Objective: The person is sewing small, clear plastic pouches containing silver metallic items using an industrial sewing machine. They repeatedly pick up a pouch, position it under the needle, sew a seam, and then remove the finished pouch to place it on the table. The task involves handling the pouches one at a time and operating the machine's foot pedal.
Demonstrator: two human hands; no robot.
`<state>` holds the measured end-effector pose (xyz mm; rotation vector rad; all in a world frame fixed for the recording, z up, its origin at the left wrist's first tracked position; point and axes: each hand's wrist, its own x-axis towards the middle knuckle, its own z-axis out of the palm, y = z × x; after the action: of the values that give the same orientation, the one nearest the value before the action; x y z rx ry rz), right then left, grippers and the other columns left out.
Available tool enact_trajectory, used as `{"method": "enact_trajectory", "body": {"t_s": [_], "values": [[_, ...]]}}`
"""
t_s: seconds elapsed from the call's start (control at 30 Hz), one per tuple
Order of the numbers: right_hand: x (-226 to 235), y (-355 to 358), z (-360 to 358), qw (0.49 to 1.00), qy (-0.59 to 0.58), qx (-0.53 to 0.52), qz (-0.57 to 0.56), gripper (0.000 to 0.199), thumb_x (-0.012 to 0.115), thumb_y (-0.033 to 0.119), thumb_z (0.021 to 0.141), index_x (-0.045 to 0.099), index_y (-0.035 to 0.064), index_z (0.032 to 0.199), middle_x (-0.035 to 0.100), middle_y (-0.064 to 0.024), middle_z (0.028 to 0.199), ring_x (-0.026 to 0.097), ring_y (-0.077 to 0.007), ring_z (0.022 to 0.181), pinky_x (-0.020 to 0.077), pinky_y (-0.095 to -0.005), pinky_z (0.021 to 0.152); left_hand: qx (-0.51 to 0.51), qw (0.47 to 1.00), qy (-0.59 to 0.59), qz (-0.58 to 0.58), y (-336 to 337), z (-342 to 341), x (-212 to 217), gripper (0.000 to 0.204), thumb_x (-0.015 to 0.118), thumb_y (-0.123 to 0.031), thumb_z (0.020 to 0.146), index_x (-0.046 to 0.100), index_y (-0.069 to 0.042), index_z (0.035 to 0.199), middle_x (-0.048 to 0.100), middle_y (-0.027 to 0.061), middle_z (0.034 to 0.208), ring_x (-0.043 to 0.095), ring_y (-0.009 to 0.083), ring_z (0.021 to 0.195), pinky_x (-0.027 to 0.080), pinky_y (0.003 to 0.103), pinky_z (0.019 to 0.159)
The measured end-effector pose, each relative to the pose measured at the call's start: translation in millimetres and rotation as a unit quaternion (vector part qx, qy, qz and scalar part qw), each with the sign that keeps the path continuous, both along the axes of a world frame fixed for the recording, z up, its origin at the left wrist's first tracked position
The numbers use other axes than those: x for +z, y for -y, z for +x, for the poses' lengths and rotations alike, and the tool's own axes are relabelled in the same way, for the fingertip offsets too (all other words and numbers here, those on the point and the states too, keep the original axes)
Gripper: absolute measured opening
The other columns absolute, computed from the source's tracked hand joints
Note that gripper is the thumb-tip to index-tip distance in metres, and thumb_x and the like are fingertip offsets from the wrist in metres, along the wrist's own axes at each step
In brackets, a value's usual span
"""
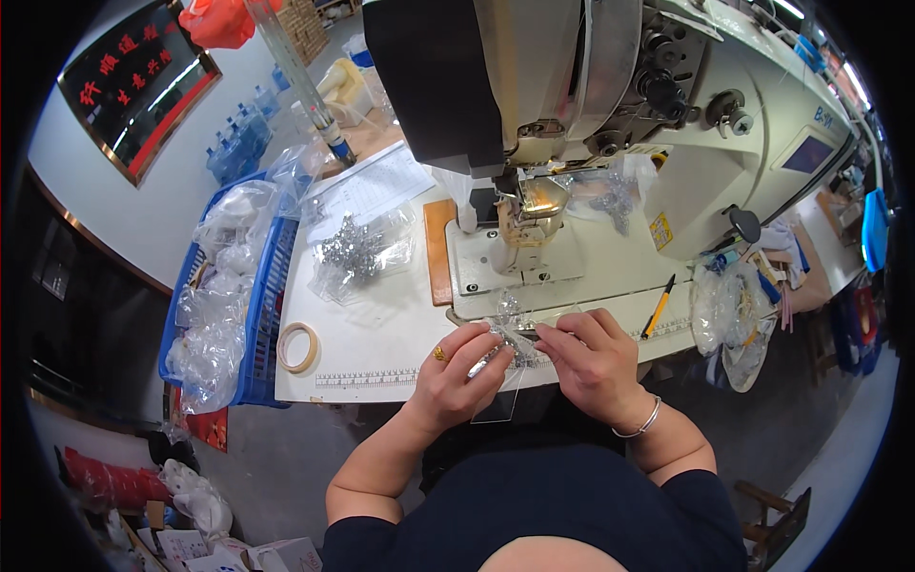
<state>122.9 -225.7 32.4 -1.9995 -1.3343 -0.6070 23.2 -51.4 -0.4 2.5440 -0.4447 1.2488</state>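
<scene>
At the front edge of the white sewing table (381,334), we hold a small silvery sequined piece (510,336) in a clear plastic sleeve between both hands. Our left hand (456,374), a gold ring on one finger, curls its fingers closed on the piece's left end; our right hand (593,357), a silver bangle at the wrist, pinches the right end with thumb and forefinger. The piece sits just before the industrial sewing machine (610,105). A bag of similar silver pieces (360,253) lies to the left, near a tape roll (297,346) and a blue crate (265,315) of clear bags. A yellow pencil (658,307) rests at right.
</scene>
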Motion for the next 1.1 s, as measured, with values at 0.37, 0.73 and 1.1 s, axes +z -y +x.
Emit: {"method": "enact_trajectory", "body": {"t_s": [0.37, 0.73, 1.1], "values": [[6, -5, 12, 0.980, -0.164, 0.085, 0.074, 0.031, 0.076, 0.021, 0.066, 0.065, 0.0086, 0.092, 0.059, -0.0040, 0.084, 0.056, -0.0235, 0.071, 0.0467, -0.0333, 0.062, -0.081, 0.896, -0.269, -0.343, -13, 3, 24, 0.036, 0.066, 0.002, 0.062, 0.062, -0.004, 0.097, 0.057, 0.0108, 0.096, 0.059, 0.0258, 0.092, 0.050, 0.032, 0.077], [-23, -22, 35, 0.722, -0.665, 0.121, 0.147, 0.012, 0.071, 0.014, 0.077, 0.064, 0.0043, 0.081, 0.064, -0.0006, 0.072, 0.049, -0.0039, 0.058, 0.0362, -0.0195, 0.051, -0.347, 0.331, -0.241, -0.844, -79, 40, -60, 0.044, 0.035, -0.027, 0.096, 0.039, 0.005, 0.127, 0.050, 0.0218, 0.121, 0.054, 0.0293, 0.108, 0.049, 0.036, 0.090], [-64, -50, -13, 0.617, -0.713, 0.132, 0.307, 0.010, 0.067, 0.009, 0.081, 0.057, 0.0071, 0.083, 0.060, -0.0008, 0.073, 0.042, -0.0034, 0.052, 0.0308, -0.0185, 0.047, -0.475, 0.382, -0.205, -0.766, -22, 5, -54, 0.074, 0.053, -0.038, 0.085, 0.022, 0.001, 0.139, 0.029, 0.0187, 0.142, 0.028, 0.0284, 0.132, 0.025, 0.046, 0.108]]}}
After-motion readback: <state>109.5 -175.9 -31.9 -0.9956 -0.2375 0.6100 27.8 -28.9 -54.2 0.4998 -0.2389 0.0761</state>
